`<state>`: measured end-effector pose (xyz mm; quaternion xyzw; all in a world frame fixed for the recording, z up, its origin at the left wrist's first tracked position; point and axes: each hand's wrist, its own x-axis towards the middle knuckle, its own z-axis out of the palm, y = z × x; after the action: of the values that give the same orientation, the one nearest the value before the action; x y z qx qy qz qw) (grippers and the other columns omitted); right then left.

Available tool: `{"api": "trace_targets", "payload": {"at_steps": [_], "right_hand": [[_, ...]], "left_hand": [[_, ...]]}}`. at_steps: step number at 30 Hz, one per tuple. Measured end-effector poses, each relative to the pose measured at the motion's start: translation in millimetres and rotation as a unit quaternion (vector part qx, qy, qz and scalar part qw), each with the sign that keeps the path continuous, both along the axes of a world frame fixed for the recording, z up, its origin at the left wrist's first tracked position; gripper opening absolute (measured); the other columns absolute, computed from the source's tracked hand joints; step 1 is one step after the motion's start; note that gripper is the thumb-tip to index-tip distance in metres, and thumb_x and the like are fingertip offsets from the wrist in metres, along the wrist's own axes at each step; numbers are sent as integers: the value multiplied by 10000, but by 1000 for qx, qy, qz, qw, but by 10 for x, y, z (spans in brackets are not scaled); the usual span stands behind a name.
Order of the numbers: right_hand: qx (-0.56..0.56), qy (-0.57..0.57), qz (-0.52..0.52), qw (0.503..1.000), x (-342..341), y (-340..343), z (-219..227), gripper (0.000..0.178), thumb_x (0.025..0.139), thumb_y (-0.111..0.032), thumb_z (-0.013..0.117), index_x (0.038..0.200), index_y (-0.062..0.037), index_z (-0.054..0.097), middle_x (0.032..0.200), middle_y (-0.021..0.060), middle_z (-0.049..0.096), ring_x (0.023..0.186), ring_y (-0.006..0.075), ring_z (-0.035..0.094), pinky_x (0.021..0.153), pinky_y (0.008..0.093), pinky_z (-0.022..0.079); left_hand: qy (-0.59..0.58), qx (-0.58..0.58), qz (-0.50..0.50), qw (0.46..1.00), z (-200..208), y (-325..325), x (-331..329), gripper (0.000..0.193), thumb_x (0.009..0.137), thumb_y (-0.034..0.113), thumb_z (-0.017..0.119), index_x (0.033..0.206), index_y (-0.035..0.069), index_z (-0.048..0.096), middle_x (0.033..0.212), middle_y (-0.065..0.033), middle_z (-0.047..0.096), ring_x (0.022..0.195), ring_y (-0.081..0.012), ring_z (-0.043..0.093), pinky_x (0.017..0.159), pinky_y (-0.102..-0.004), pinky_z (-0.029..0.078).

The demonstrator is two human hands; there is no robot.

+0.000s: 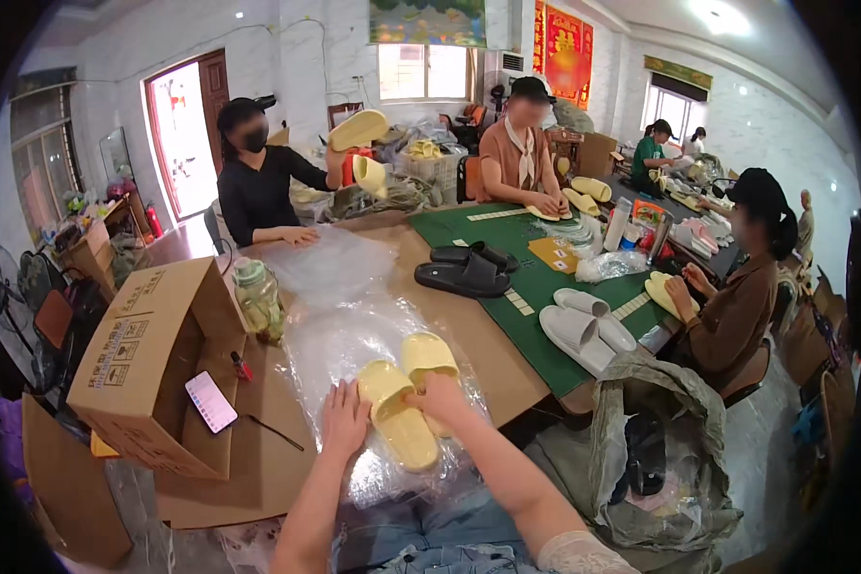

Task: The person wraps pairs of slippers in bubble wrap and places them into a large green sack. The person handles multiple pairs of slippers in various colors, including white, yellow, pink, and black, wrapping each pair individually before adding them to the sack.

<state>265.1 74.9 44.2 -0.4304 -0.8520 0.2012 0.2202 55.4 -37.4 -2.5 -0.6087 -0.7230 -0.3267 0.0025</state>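
Observation:
A pair of pale yellow slippers lies on clear plastic bags (330,335) in front of me. My left hand (343,419) rests with its fingers stretched out on the plastic, against the edge of the left yellow slipper (402,430). At the second yellow slipper (429,355), my right hand (438,400) is closed on the lower end, its fingertips partly hidden. The two slippers lie close together, the right one farther from me. More plastic bags (330,263) are spread beyond them.
Left stands an open cardboard box (143,359) holding a phone (210,402), beside a glass jar (257,301). Black slippers (464,271) and grey slippers (584,330) lie ahead and right. A woven sack (631,383) is at right. A co-worker (268,187) across holds yellow slippers; others sit around the table.

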Motion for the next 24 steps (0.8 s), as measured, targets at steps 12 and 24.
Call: {"api": "trace_targets", "payload": {"at_steps": [12, 24], "right_hand": [[32, -71, -35, 996, -310, 97, -331, 434, 937, -430, 583, 1095, -26, 585, 828, 208, 700, 805, 395, 697, 750, 512, 543], [9, -6, -99, 995, -364, -111, -268, 437, 863, -334, 684, 1120, -10, 546, 869, 225, 700, 851, 388, 700, 756, 488, 552]], "left_hand": [[-8, 21, 5, 1000, -84, -14, -30, 582, 980, 393, 515, 1443, 43, 483, 1463, -285, 471, 1379, -487, 394, 1156, -533, 292], [-11, 57, -9, 998, -150, -3, -82, 543, 981, 371, 532, 1420, 51, 522, 1412, -277, 528, 1357, -475, 431, 1143, -526, 317]]}}
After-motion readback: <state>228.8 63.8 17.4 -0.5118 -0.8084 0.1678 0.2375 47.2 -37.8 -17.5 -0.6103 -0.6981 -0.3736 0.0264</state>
